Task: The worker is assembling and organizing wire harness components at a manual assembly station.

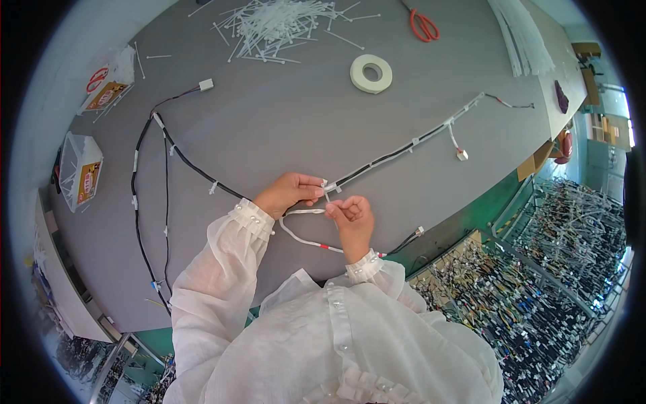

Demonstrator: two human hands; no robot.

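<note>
Wire harness (356,172) stretching toward the tabletop's right edge (528,149) looks light, springy, best held at its wrapped junction (330,188); left hand (288,193) pinches there, right hand (354,219) pinches a white strip (328,196).

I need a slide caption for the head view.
Left hand and right hand at a wire harness; loose white cable ties and a tape roll beyond.

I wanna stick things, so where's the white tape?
In the head view, the white tape lies upper right of centre, right of the zip-tie pile and below-left of the red scissors.
</note>
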